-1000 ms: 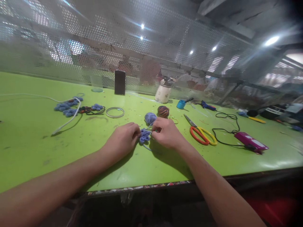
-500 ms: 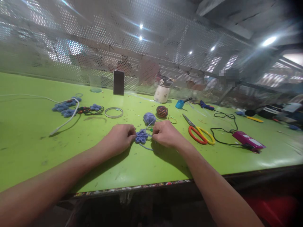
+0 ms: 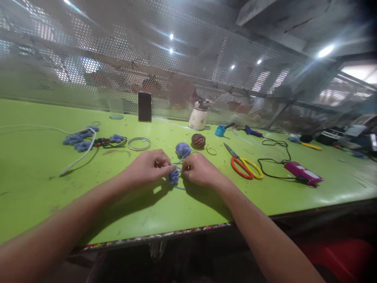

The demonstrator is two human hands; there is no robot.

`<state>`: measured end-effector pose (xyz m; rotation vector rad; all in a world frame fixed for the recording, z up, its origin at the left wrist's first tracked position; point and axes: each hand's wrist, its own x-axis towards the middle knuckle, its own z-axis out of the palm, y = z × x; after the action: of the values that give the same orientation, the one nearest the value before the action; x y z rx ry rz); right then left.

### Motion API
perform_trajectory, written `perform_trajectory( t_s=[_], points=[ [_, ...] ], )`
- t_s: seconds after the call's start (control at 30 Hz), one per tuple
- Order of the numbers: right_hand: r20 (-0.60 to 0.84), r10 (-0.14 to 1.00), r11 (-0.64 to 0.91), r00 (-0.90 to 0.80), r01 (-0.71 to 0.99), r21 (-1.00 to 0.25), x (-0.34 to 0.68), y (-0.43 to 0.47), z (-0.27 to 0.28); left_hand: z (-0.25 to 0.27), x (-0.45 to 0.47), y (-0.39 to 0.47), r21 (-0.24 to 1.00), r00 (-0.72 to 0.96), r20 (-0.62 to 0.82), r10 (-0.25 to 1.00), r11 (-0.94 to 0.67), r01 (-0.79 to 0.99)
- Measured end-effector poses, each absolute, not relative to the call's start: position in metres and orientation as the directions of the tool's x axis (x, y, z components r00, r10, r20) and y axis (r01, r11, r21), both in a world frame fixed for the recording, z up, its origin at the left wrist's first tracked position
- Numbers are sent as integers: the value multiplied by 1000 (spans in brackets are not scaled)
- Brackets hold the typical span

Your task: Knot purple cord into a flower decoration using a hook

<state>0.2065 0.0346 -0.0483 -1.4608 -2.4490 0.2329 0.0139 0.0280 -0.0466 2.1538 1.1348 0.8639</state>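
Note:
Between my hands is a blue-purple crocheted flower, tilted and partly covered by my fingers. My left hand pinches its upper edge between thumb and fingers. Close beside it, my right hand is closed with its fingertips on a strand of the same yarn. Strands stretch across the small gap between the hands, and a loose tail lies below the flower. Just beyond my fingers sits a blue-purple ball of yarn. A dark multicoloured ball of yarn rests behind it to the right.
Scissors with red and yellow handles lie right of my hands, near a magenta device with a black cord. On the left are a ring, crocheted flowers and a white cable. A phone and a jar stand behind.
The flower has been lifted and tilted from lying flat. My left thumb now reaches over its top edge, and my right hand has come nearer. The view has shifted slightly.

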Motion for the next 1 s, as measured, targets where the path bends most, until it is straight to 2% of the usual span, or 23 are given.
perform_trajectory(
  t_s=[0.07, 0.13, 0.2, 0.4, 0.57, 0.67, 0.77, 0.87, 1.0],
  points=[
    [162, 878, 478, -450, 837, -265, 205, 34, -49, -49, 17, 27, 861, 475, 190, 859, -378, 341],
    [165, 876, 483, -454, 839, -252, 205, 34, -49, -54, 20, 27, 933, 506, 89, 858, -250, 260],
    [170, 868, 496, -466, 829, -259, 206, 36, -51, -60, 21, 28, 941, 507, 29, 861, -195, 278],
    [250, 837, 545, -487, 780, -308, 207, 37, -54, -65, 20, 30, 900, 408, -25, 913, -158, 407],
    [387, 787, 605, -480, 724, -331, 206, 33, -53, -63, 18, 28, 951, 340, -101, 935, -10, 309],
    [433, 744, 664, -508, 633, -397, 205, 30, -50, -61, 16, 29, 968, 354, -135, 925, 46, 248],
    [395, 781, 624, -483, 592, -509, 204, 28, -46, -60, 13, 30, 975, 382, -138, 914, 57, 214],
    [287, 835, 538, -469, 591, -601, 206, 27, -43, -60, 9, 31, 984, 390, -120, 913, 56, 172],
    [193, 836, 492, -514, 543, -680, 210, 26, -43, -63, 6, 34, 993, 359, -103, 928, 76, 88]
  ],
)
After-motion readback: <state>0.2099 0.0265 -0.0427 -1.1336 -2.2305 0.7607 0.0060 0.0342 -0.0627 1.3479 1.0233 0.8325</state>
